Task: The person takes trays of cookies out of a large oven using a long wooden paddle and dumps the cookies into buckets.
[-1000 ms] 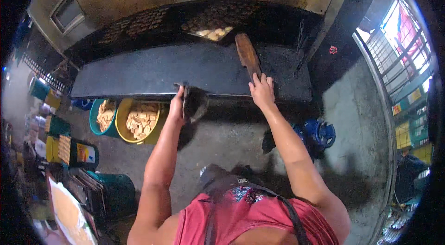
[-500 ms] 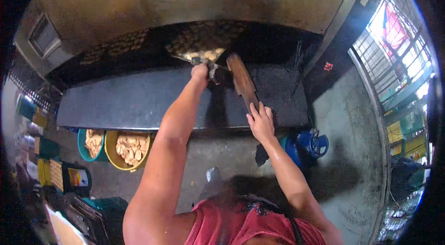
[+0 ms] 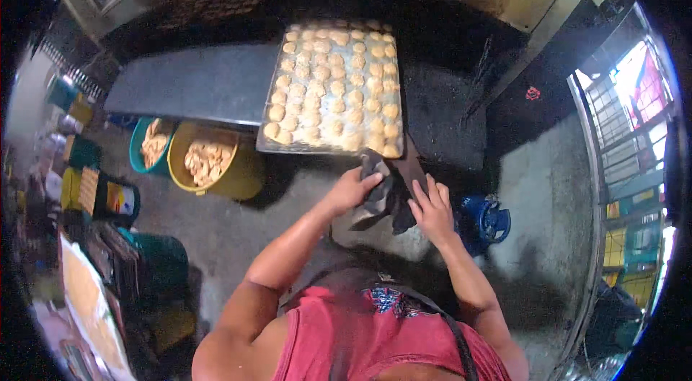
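A large metal baking tray (image 3: pixel 306 148) with many rows of round, pale golden cookies (image 3: pixel 335 85) juts over the front edge of the dark ledge. My left hand (image 3: pixel 352 190) is closed round a crumpled dark cloth (image 3: pixel 376 197), which touches the tray's near right corner. My right hand (image 3: pixel 433 209) holds the near end of a long dark wooden board (image 3: pixel 411 163), its fingers laid along the wood. The board runs forward along the tray's right side, and its far part is hidden.
Behind the ledge (image 3: pixel 194 85) is a dark oven opening with more baked pieces (image 3: pixel 216 6) inside. Below, at left, stand a yellow tub (image 3: pixel 249 168) and a green tub (image 3: pixel 137 147) of pale pieces. A blue gas cylinder (image 3: pixel 494 222) stands at right. Stacked trays (image 3: pixel 119 266) are at lower left.
The tray has come out of the dark opening toward me, onto the ledge and past its edge. My left hand has drawn back with the cloth; my right hand has moved slightly right.
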The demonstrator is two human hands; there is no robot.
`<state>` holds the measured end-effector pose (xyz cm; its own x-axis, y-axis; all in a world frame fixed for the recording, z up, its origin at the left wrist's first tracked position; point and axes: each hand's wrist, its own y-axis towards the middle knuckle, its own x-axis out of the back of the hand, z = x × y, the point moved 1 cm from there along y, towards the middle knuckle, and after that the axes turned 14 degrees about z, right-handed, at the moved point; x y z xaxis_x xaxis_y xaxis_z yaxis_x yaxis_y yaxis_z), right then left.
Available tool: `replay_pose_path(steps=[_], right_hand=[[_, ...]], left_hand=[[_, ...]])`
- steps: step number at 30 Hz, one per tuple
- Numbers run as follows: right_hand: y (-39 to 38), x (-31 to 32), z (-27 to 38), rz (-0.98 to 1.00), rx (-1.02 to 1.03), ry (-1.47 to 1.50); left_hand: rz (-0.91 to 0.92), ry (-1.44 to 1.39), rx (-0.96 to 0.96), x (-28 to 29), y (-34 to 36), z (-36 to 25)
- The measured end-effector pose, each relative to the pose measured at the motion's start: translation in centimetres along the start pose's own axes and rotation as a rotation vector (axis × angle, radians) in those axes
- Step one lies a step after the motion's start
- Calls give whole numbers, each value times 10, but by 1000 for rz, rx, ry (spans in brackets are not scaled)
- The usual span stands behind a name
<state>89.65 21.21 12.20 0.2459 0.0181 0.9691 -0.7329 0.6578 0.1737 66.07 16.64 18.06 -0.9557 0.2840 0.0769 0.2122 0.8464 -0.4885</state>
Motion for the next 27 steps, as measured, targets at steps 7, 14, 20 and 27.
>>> replay_pose_path(steps=[7,14,20,27], right_hand=[[-32,14,-26,32,83,24],[-55,4,-33,24,88,74],[-60,31,-49,185,-185,220],[-69,41,-65,208,-325,455]], left_hand=[[-329,-1193,-202,11,-69,184],[-585,-88,-62,-45,-21,100],[-611,-966,-48,-4,-71,164],[-573,-1440,-525,31,-129,232]])
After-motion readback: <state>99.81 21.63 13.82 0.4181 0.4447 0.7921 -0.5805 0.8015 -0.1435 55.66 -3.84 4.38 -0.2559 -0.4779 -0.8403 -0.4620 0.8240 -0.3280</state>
